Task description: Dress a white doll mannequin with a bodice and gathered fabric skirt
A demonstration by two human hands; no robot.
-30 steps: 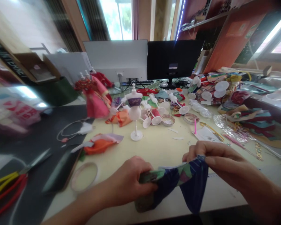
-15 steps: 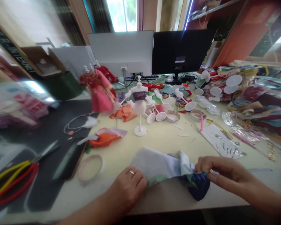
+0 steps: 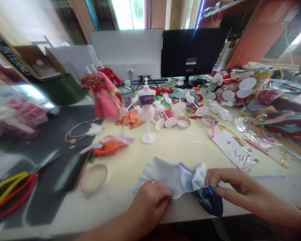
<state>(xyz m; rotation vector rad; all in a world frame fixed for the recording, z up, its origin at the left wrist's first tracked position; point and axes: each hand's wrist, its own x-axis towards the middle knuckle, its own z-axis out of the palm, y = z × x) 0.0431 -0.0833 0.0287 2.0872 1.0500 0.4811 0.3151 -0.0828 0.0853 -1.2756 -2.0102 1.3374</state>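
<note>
A piece of fabric (image 3: 174,175), pale blue-grey on its upper side and dark blue with green print underneath, lies at the near edge of the cream table (image 3: 170,150). My left hand (image 3: 150,204) pinches its near left part, a ring on one finger. My right hand (image 3: 228,184) grips the bunched right end, where the dark printed side hangs over the table edge.
A white mini mannequin (image 3: 147,112) in a purple top stands mid-table. Beyond it are a pink doll dress (image 3: 102,97), several white stands and cloth scraps. A tape ring (image 3: 94,174), orange cloth (image 3: 107,149), scissors (image 3: 10,187) lie left; a pin card (image 3: 234,152) right. Two monitors stand at the back.
The fabric has gone from held up, dark side showing, to laid on the table pale side up. Both hands came down to the near edge with it.
</note>
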